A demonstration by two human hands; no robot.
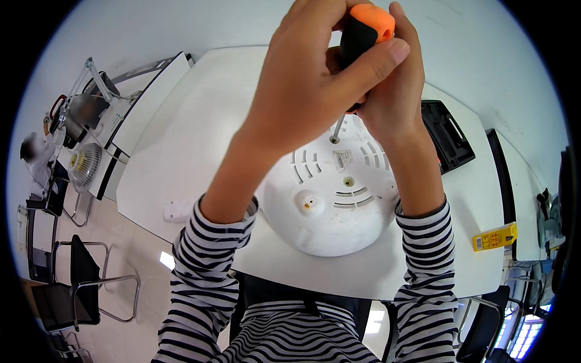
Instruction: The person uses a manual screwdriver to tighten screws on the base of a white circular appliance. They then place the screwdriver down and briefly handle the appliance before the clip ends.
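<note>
Both my hands are wrapped round the black and orange handle of a screwdriver (368,27). My left hand (302,85) grips it from the left with its thumb across the front, and my right hand (396,100) closes on it from the right. The metal shaft points down into a screw recess near the far side of a white round plastic base (327,233). That base lies on the table with curved vent slots, a small label and several recesses facing up. My hands hide part of its far side.
The base rests on a white table (175,139). A black tool case (446,136) lies open at the right, with a yellow box (495,237) near the right edge. At the left lies a white object (177,210). Chairs (85,284), a fan (85,166) and another person (39,157) are farther left.
</note>
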